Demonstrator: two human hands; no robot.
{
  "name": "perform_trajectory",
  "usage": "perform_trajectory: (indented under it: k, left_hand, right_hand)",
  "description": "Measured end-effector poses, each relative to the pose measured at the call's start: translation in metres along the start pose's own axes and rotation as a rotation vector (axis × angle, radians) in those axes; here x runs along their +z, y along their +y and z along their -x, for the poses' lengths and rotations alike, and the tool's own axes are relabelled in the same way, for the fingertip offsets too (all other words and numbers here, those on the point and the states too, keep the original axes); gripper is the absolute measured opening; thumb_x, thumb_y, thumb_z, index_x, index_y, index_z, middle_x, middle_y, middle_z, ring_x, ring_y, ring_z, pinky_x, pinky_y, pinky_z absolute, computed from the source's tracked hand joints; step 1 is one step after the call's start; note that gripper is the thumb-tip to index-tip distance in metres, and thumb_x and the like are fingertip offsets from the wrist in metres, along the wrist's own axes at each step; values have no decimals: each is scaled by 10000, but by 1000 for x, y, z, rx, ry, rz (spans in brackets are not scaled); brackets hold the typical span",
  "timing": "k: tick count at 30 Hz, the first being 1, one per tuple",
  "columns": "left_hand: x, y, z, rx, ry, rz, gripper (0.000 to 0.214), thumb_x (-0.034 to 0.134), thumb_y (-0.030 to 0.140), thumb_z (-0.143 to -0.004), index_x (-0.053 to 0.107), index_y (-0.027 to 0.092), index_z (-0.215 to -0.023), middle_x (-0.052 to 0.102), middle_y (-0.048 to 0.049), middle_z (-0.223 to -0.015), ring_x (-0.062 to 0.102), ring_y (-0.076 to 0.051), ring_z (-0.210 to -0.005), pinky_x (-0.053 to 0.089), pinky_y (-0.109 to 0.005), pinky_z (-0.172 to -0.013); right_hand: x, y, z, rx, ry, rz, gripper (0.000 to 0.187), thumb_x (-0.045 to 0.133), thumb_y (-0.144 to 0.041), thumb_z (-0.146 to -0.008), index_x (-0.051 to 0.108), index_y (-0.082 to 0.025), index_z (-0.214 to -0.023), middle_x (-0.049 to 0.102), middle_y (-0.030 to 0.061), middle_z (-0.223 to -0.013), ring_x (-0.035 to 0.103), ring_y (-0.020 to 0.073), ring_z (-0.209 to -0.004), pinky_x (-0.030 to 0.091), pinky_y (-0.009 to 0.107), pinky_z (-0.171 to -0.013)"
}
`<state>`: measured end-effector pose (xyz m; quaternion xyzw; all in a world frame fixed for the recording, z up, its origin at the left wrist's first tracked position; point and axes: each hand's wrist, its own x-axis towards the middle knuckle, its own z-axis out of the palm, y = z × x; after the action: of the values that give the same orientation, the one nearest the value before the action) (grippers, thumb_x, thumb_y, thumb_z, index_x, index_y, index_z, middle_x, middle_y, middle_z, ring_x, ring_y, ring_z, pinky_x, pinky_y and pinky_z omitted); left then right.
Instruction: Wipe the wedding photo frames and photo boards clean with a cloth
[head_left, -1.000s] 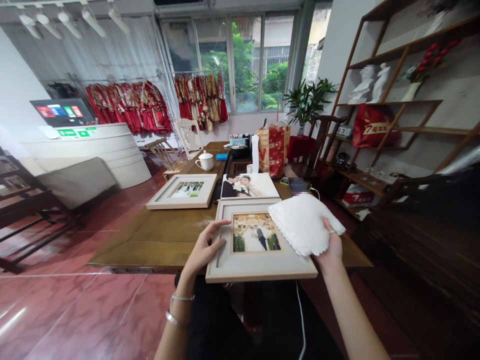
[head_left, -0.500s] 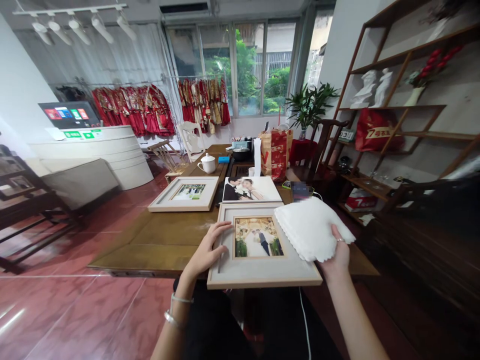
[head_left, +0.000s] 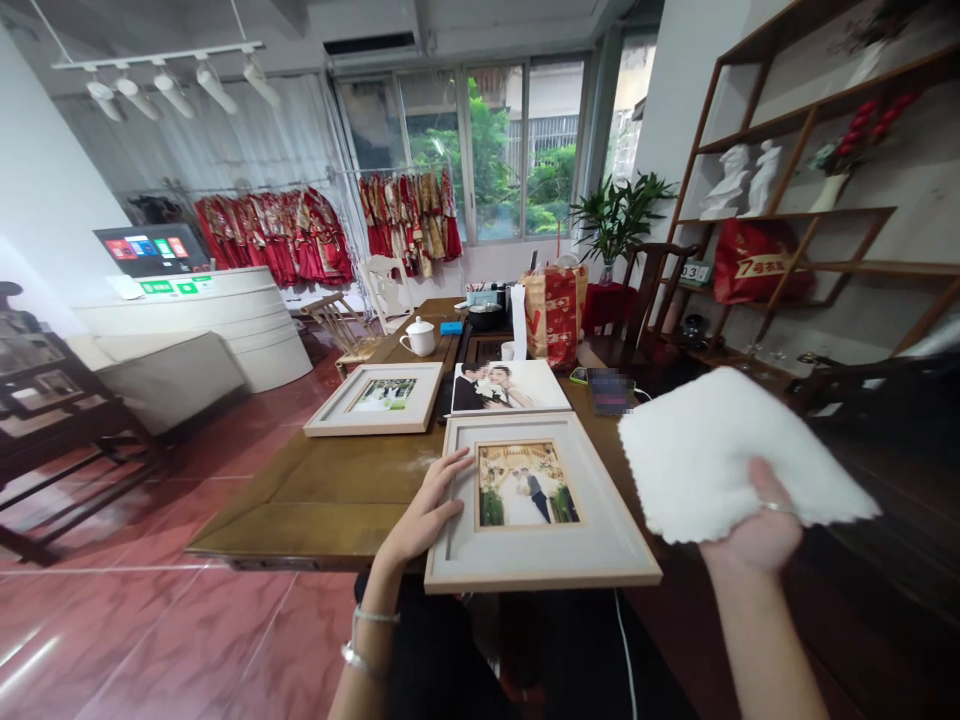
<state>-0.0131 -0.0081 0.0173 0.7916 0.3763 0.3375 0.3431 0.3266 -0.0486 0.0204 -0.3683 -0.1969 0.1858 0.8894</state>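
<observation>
A light wood picture frame point(head_left: 540, 582) with a wide pale mat lies at the table's near edge, around a wedding photo point(head_left: 527, 485). My left hand point(head_left: 431, 505) rests on its left side, fingers stretched flat over the border. Off to the right, my right hand point(head_left: 757, 520) grips a white cloth point(head_left: 697, 450) with a scalloped edge, raised and apart from the frame. The cloth hides most of those fingers. A second picture frame point(head_left: 330, 428) lies farther back on the left. Just behind the near frame is a large photo print point(head_left: 536, 385) of a couple.
The brown wooden table point(head_left: 300, 500) also bears a white lidded mug point(head_left: 420, 337), a blue box point(head_left: 451, 328), a phone point(head_left: 609, 390) with a cable and a red-and-tan paper bag point(head_left: 561, 315). A dark wooden chair point(head_left: 641, 300) stands beyond the right side.
My right hand has carried the cloth off the frame's right side, outward to the right and up. My left hand has stayed on the frame's left border. The view has shifted slightly.
</observation>
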Motion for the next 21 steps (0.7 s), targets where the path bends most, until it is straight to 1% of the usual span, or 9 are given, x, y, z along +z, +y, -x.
perform_trajectory:
  k: [2,3,4,6,8,10,13,17,21]
  left_hand:
    - [0,-1,0,6,6,-4,566,451,97,-788,471,241,-1335,319,-35,-1491,214,-257,-1402,115,-454,-1178]
    - [1,-1,0,6,8,-5,567,448,96,-788,469,240,-1336,321,-35,-1491,216,-256,-1401,115,-455,-1178]
    - [1,-1,1,4,11,-6,569,446,96,-788,469,242,-1337,323,-34,-1490,217,-256,-1400,115,-457,-1178]
    - [1,-1,1,-2,14,-7,569,444,99,-789,470,248,-1338,329,-30,-1488,220,-259,-1398,121,-461,-1178]
    - [1,0,2,-9,15,-7,571,442,101,-789,470,250,-1339,334,-28,-1485,222,-260,-1397,127,-460,-1178]
    - [1,1,2,-14,16,-7,577,439,98,-784,467,248,-1341,335,-28,-1484,223,-259,-1397,128,-456,-1179]
    - [1,2,2,-16,18,-10,587,440,92,-773,466,244,-1340,335,-31,-1483,226,-258,-1395,125,-456,-1178]
    - [1,2,2,-18,19,-19,580,439,91,-773,476,240,-1332,346,-36,-1475,237,-262,-1392,135,-455,-1177]
    - [3,-1,1,4,33,-37,579,432,86,-770,478,244,-1325,358,-35,-1464,251,-260,-1384,148,-449,-1175]
  right_hand:
    - [-1,-4,-5,-232,-107,194,446,618,-303,-757,574,-172,-1182,616,68,-1217,574,263,-1127,413,478,-1021]
    - [0,-4,-8,-308,-184,308,445,639,-279,-733,592,-159,-1158,634,80,-1186,591,279,-1097,435,478,-996]
    - [1,-4,-10,-355,-295,418,436,648,-250,-711,612,-150,-1133,649,89,-1161,602,294,-1075,455,472,-972]
    - [9,-2,-14,-411,-589,592,434,606,-196,-702,628,-154,-1134,647,94,-1179,595,305,-1089,457,458,-965]
    - [24,0,-16,-512,-853,718,494,527,-161,-729,588,-191,-1218,599,77,-1271,529,289,-1186,391,461,-1027]
    - [44,4,-18,-655,-1065,884,560,463,-145,-758,509,-218,-1311,532,55,-1357,420,265,-1291,277,486,-1097]
    - [74,16,-18,-756,-1241,1147,623,441,-110,-745,461,-204,-1361,488,49,-1398,300,261,-1362,177,516,-1127]
    - [95,39,-13,-694,-1447,1408,745,422,-34,-670,415,-194,-1397,411,42,-1453,202,267,-1397,129,531,-1125]
    - [98,56,-2,-600,-1480,1497,782,424,-28,-642,390,-165,-1412,386,94,-1466,226,310,-1382,174,554,-1095]
